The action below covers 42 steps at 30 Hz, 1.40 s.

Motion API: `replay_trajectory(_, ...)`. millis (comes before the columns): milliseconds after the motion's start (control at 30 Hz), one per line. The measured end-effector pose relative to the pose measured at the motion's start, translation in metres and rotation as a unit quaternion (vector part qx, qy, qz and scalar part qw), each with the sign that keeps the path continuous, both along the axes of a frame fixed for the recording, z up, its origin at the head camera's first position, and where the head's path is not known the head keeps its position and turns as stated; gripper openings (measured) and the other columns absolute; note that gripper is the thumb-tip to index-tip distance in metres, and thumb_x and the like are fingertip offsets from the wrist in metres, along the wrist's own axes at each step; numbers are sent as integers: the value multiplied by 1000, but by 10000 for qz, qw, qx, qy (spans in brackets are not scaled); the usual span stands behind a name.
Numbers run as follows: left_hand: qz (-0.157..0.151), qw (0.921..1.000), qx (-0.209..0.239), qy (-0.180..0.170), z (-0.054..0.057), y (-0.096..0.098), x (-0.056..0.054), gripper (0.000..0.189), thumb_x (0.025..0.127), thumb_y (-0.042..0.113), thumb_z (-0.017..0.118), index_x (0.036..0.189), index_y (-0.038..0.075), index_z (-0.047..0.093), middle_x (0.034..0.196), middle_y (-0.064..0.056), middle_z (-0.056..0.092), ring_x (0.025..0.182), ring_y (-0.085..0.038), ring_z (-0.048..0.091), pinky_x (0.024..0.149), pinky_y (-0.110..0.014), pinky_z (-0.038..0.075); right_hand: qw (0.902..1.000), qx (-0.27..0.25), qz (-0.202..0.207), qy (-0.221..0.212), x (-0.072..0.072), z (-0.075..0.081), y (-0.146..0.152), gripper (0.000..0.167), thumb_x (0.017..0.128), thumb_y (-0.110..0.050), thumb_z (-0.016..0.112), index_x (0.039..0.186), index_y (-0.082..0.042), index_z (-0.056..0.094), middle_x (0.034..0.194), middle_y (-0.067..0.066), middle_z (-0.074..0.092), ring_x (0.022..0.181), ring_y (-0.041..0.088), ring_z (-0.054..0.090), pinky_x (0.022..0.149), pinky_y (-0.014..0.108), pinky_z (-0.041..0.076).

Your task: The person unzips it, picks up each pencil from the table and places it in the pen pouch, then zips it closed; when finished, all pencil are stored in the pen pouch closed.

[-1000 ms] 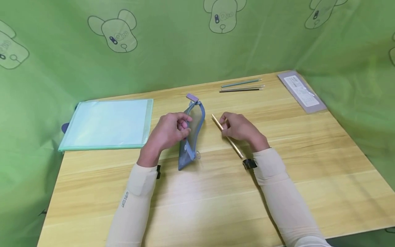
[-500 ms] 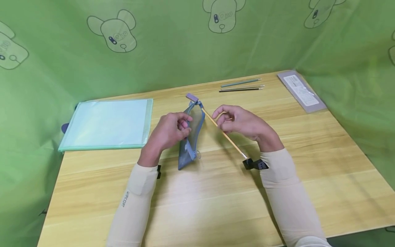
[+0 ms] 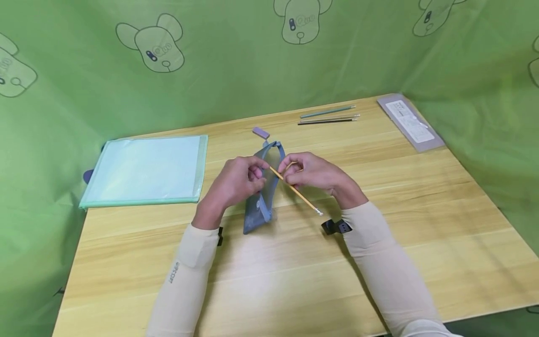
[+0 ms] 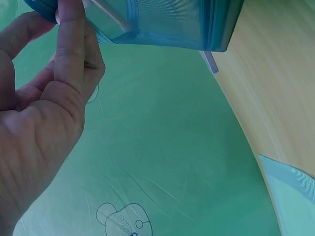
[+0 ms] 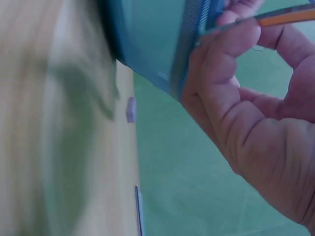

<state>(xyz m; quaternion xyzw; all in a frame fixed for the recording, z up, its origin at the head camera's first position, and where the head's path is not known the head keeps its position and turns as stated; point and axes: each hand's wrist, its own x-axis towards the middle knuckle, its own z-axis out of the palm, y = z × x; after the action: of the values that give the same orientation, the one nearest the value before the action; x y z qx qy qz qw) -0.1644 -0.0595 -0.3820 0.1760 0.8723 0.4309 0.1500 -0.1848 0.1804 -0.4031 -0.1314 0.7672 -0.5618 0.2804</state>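
A blue zip pencil pouch [image 3: 254, 216] stands on its edge at mid-table, its mouth open toward the right. My left hand [image 3: 236, 183] pinches one side of that mouth; in the left wrist view its mesh wall [image 4: 170, 22] hangs from the fingers. Between thumb and fingers, my right hand [image 3: 319, 177] holds an orange-yellow pencil [image 3: 304, 200]. The pencil slants, its white-tipped end low and to the right, the other end at the pouch's mouth by the left fingertips. In the right wrist view the right fingers lie against the zip side of the pouch [image 5: 147, 44].
Behind the pouch lies a purple eraser [image 3: 260, 132]. Several pencils [image 3: 327, 113] lie at the back edge. A pale green-edged mesh folder [image 3: 145, 171] is at the left, a flat grey-purple pack [image 3: 410, 122] at the back right. Green cloth [image 3: 227, 79] surrounds the table.
The right hand has lifted the pencil, turned it and carried it left to the pouch's mouth. The left hand and the pouch's upper edge have shifted slightly right.
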Motion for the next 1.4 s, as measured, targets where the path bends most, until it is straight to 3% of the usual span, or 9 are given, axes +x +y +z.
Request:
replay_trajectory(167, -253, 9996, -19, 135, 0, 2, 2, 34, 95, 2, 73, 129, -1, 72, 101, -11, 72, 84, -18, 68, 73, -25, 60, 9975, -54, -677, -197, -3, -9, -9, 34, 89, 1, 59, 123, 4, 59, 83, 1, 63, 76, 13, 59, 72, 24, 56)
replay_trajectory(333, -302, 9994, 24, 157, -1, 2, 2, 34, 95, 1, 74, 129, -2, 72, 100, -11, 72, 84, -18, 67, 73, -25, 59, 9897, -282, -1349, -396, -5, -14, -18, 29, 93, 1, 61, 122, 2, 59, 87, 0, 65, 77, 11, 62, 72, 22, 60)
replay_trajectory(767, -41, 10000, 31, 38, -1, 3, 1, 34, 95, 0, 74, 129, 0, 72, 100, -11, 72, 86, -19, 70, 73, -25, 62, 9695, -1355, -1891, -772, 0, -24, -41, 12, 102, 4, 66, 112, 1, 59, 85, -2, 70, 73, 9, 71, 74, 20, 65)
replay_trajectory(867, 82, 9999, 77, -82, -1, 3, 1, 34, 96, 1, 74, 130, 0, 72, 101, -11, 72, 86, -20, 71, 73, -26, 63, 9671, -1475, -1904, -817, 2, -23, -44, 11, 102, 5, 66, 111, 2, 60, 85, 1, 71, 74, 10, 74, 78, 22, 66)
replay_trajectory(967, 249, 9995, 130, -175, 0, 1, -1, 33, 96, 1, 75, 129, 1, 72, 102, -11, 72, 87, -20, 71, 74, -27, 64, 9728, -1350, -1756, -680, 4, -21, -45, 13, 102, 4, 66, 113, 3, 61, 87, 1, 70, 78, 11, 74, 83, 26, 67)
replay_trajectory(1200, 420, 9987, 166, -233, 2, -2, -2, 35, 95, 1, 76, 130, 2, 72, 103, -12, 72, 89, -21, 69, 74, -27, 65, 9895, -552, -1330, -79, 4, -19, -39, 17, 103, -5, 68, 118, 3, 64, 96, 3, 66, 92, 23, 70, 92, 40, 66)
replay_trajectory(1400, 351, 9990, 173, -214, 3, -4, -2, 35, 95, -1, 74, 131, -1, 71, 102, -12, 71, 88, -20, 68, 74, -27, 65, 9929, 340, -899, 696, -4, -21, -21, 18, 104, -7, 64, 119, 3, 65, 108, 13, 65, 101, 29, 65, 90, 36, 61)
